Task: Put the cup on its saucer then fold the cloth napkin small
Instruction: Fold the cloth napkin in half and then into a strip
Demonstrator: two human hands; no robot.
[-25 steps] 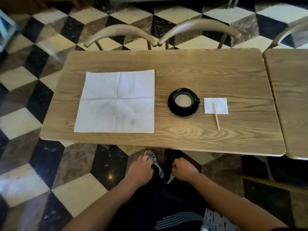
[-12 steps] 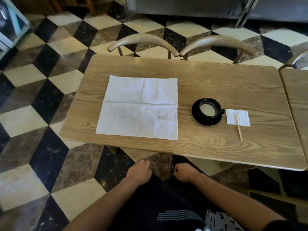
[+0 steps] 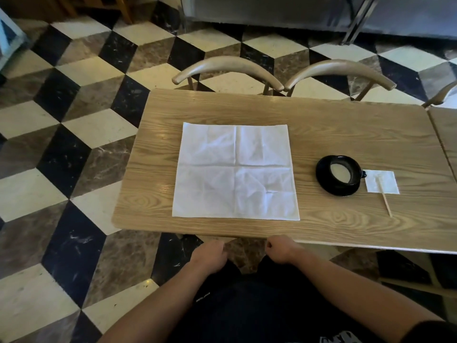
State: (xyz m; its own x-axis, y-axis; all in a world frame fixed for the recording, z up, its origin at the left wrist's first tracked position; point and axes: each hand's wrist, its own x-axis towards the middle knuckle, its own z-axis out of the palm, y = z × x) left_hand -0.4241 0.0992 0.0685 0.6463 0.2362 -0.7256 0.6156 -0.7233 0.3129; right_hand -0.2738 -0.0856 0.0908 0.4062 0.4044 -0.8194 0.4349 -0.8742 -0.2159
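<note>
Head view: the cup (image 3: 342,172) was seen already on its saucer (image 3: 324,183), the cloth napkin (image 3: 236,170) lay unfolded, and both hands, left hand (image 3: 210,256) and right hand (image 3: 280,250), were held loosely curled and empty, so a near-edge grip was judged next.

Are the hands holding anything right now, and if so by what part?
Nothing is held. Left hand and right hand hang below the table's edge, fingers curled, touching nothing.
</note>
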